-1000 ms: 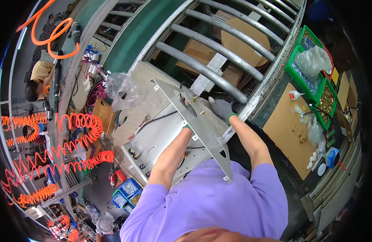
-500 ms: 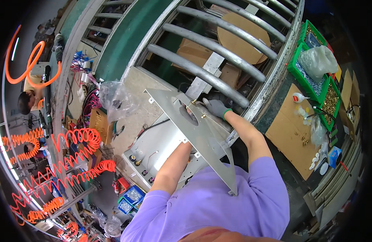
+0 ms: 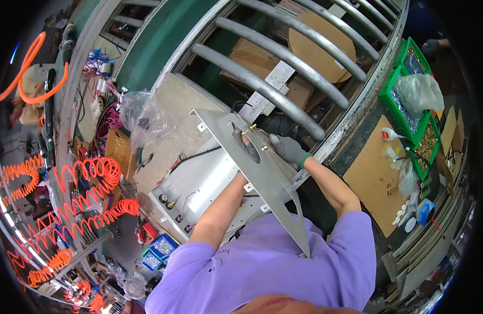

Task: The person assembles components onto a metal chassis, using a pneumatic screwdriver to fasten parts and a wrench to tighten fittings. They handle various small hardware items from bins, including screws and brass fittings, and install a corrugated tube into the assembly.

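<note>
A large grey metal panel (image 3: pixel 273 180) stands tilted in front of me, one corner against my shirt. Through its oval opening shows my left hand (image 3: pixel 243 145) in a grey glove, fingers bent at the rim; the rest is hidden behind the sheet. Along the panel's right side sit small brass fittings (image 3: pixel 253 127). Beside them my right hand (image 3: pixel 289 149), gloved in grey with a green cuff, has its fingers closed; what they pinch is not visible. Under the panel lies a grey metal housing (image 3: pixel 202 180) with knob-like parts and a black cable.
A roller conveyor (image 3: pixel 273 89) runs across the far side. To the right are a cardboard sheet (image 3: pixel 364 180), green bins (image 3: pixel 403 112) of small hardware and a white bottle (image 3: pixel 390 134). Orange coiled air hoses (image 3: pixel 95 175) hang at the left. A clear plastic bag (image 3: pixel 142 115) lies behind the housing.
My left hand shows more in the panel's opening. My right hand has shifted slightly right and nearer to me. The whole view has turned a little.
</note>
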A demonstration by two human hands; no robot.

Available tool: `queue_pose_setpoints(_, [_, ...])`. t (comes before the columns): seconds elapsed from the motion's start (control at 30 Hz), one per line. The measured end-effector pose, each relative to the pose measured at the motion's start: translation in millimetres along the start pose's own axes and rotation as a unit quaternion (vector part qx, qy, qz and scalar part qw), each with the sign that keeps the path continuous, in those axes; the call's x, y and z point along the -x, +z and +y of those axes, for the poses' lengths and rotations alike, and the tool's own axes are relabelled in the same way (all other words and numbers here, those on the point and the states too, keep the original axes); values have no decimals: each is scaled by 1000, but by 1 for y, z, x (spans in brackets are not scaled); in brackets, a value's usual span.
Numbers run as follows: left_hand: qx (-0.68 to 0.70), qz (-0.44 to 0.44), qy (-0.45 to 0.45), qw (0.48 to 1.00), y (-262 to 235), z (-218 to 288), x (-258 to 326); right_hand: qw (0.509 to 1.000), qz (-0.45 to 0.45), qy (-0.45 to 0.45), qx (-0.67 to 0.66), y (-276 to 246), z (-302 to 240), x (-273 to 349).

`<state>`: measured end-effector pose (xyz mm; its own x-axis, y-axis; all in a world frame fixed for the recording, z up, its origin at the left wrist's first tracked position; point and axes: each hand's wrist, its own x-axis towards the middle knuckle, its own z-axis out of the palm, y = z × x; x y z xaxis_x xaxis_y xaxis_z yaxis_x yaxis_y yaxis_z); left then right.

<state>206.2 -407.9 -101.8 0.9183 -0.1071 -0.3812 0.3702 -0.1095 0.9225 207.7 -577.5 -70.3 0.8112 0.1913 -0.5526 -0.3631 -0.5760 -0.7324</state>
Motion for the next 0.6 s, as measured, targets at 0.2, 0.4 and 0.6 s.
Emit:
queue_pose_setpoints(0.2, [-70,43,46,996,-1,-5,-13,1000,18,1,13,4,-1,1])
queue_pose_setpoints(0.4, [-244,152,151,946,-6,4,-13,998,19,32,43,13,4,-1])
queue_pose_setpoints(0.6, [-268,201,262,905,0,58,-10,990,-10,128,58,20,17,-8])
